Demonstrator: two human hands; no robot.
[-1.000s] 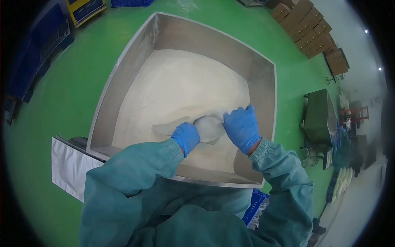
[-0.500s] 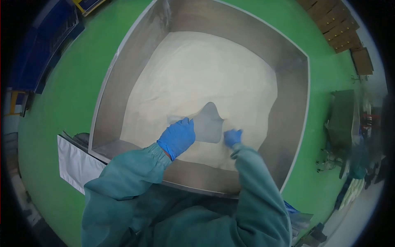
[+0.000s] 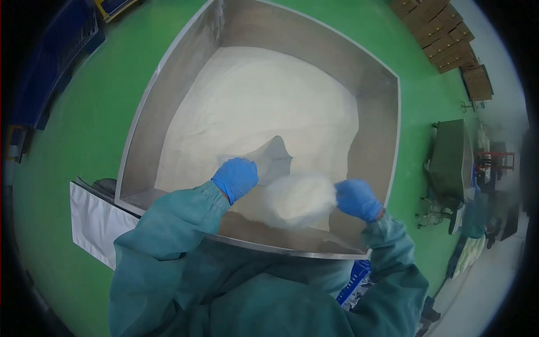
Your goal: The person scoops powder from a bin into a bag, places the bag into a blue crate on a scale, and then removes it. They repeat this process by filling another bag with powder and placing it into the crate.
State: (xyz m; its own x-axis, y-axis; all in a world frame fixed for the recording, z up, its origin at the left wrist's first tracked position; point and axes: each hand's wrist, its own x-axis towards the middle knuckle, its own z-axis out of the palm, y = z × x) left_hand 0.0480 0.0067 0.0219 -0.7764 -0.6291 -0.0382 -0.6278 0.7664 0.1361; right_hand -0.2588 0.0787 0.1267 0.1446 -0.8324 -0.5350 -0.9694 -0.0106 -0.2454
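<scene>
A large metal bin [image 3: 375, 118] holds a wide layer of pale powder [image 3: 269, 95]. My left hand [image 3: 236, 178], in a blue glove, is closed on the edge of a thin, translucent grey bag [image 3: 275, 160] lying over the powder. My right hand [image 3: 359, 200], gloved too, is closed at the right end of a scoop heaped with powder [image 3: 300, 199]. The heap is blurred by motion and hides most of the scoop. It hangs above the near part of the bin, just right of the bag.
Beside the bin's near left corner is a white sheet or bag [image 3: 101, 222]. A metal cart [image 3: 449, 160] stands on the green floor at the right, with stacked cardboard boxes [image 3: 443, 36] behind. Blue equipment [image 3: 56, 62] is at the far left.
My right hand has moved right and risen from the powder, with a heaped scoop now showing. The bin and bag sit slightly further left in view. My left hand keeps its hold.
</scene>
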